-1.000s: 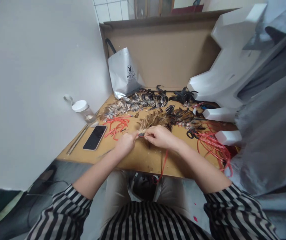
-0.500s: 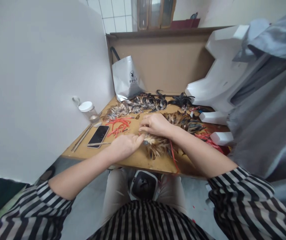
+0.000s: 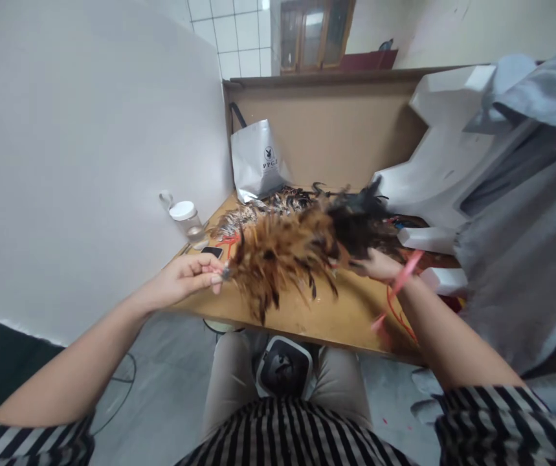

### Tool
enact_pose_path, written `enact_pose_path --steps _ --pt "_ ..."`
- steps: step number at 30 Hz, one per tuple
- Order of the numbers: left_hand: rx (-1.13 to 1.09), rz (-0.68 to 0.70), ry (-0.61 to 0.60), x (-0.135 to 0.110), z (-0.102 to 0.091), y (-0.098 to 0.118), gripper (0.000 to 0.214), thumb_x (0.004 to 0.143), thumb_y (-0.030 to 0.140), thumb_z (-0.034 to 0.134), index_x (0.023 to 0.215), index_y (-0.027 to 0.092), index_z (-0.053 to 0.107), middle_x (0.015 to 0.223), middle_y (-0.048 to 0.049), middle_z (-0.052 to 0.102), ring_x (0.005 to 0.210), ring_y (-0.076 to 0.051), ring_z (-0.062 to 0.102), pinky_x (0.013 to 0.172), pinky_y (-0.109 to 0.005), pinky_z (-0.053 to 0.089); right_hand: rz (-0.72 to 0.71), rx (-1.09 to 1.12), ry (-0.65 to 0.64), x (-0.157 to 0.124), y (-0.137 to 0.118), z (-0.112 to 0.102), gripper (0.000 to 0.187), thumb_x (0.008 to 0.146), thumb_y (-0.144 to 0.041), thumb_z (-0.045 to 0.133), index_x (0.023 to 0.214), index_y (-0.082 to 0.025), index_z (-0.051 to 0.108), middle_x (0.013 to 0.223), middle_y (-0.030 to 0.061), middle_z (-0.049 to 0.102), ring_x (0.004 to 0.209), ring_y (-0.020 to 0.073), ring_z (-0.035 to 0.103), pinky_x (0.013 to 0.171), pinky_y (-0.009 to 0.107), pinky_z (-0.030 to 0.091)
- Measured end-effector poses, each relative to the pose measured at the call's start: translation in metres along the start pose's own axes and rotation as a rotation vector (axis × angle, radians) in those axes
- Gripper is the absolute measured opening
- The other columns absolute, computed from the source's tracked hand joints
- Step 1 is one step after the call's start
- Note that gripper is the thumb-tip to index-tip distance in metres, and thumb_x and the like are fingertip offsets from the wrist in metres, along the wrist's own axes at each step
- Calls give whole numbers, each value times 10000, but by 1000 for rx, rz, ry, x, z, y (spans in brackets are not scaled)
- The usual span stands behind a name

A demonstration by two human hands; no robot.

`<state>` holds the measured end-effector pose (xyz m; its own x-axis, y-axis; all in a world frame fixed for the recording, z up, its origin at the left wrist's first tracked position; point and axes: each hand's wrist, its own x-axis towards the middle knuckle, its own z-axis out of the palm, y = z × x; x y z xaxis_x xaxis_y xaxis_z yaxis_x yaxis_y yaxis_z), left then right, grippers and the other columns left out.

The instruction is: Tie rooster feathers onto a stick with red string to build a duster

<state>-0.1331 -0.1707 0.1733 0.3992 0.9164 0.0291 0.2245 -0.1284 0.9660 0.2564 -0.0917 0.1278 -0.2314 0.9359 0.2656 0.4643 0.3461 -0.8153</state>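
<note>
A long feather duster [image 3: 285, 249], brown on the left and black on the right, is held level above the front of the table. My left hand [image 3: 194, 277] pinches its narrow grey left tip between thumb and fingers. At the black end, my right hand [image 3: 377, 265] grips it from below, its fingers partly covered by feathers and blurred. Red plastic strips [image 3: 406, 272] dangle by my right wrist. Behind the duster, more speckled feathers [image 3: 226, 222] lie on the wooden table [image 3: 307, 317].
A clear jar with a white lid [image 3: 183, 210] and a phone [image 3: 212, 252] sit at the left. A silver bag [image 3: 253, 158] leans at the back. White foam [image 3: 447, 142] and grey cloth [image 3: 530, 194] border the right. A bin [image 3: 285, 366] stands between my knees.
The duster has been lifted and stretched out between my hands. My left hand moved left and my right hand moved right, to the black end. The view shifted slightly.
</note>
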Motion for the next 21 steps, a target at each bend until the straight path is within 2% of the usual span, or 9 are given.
enact_pose_path --steps 3,5,8,9,12,13,15,19,21 --pt "-262 -35 120 10 5 -26 179 730 298 654 755 144 566 587 -15 559 364 -18 267 356 -144 158 115 14 -352 -43 9 3 388 658 -518 642 699 -142 729 641 51 669 575 140 562 575 245 454" --pt "-381 -54 174 19 15 -44 228 730 328 656 713 136 534 582 2 526 364 -3 226 352 -135 112 197 1 -470 -72 15 -1 400 706 -551 597 743 -176 731 751 76 697 675 176 604 648 274 467" --pt "-477 -80 198 31 35 -65 287 724 365 660 669 119 524 535 33 450 366 3 214 343 -131 116 240 -100 -431 -107 22 -20 399 740 -570 551 719 -212 727 728 81 691 671 206 622 614 294 474" --pt "-505 -88 203 34 44 -70 298 720 372 664 662 117 520 534 37 440 369 3 220 341 -129 119 226 -148 -373 -114 23 -26 373 733 -561 565 728 -226 730 746 89 693 684 218 628 623 310 482" --pt "-590 -103 200 44 73 -80 316 702 386 678 674 120 509 576 34 467 376 6 238 339 -126 127 132 -263 -47 -123 15 -29 313 693 -506 640 864 -257 723 939 111 685 875 267 626 794 392 480" --pt "-617 -109 193 47 84 -82 320 694 390 683 683 123 507 591 32 481 376 7 239 338 -127 126 104 -269 65 -121 9 -22 320 692 -488 648 908 -260 710 1000 110 670 946 275 607 859 421 454" --pt "-655 -123 166 50 106 -84 326 696 400 678 677 125 502 567 41 465 367 7 227 337 -131 122 75 -176 152 -115 -5 5 288 744 -454 606 933 -254 690 1041 102 652 986 257 593 910 423 430" --pt "-700 -153 109 49 139 -83 319 736 404 640 654 132 493 470 80 341 353 -3 190 334 -139 117 43 142 31 -95 -23 86 337 762 -370 613 1070 -233 621 1122 85 616 1023 229 577 910 385 440" --pt "-728 -159 103 46 148 -81 302 748 393 632 675 133 495 492 75 362 356 -2 187 333 -140 123 15 307 -8 -88 -23 119 337 765 -337 611 1085 -228 609 1105 74 629 1033 221 572 924 377 428"
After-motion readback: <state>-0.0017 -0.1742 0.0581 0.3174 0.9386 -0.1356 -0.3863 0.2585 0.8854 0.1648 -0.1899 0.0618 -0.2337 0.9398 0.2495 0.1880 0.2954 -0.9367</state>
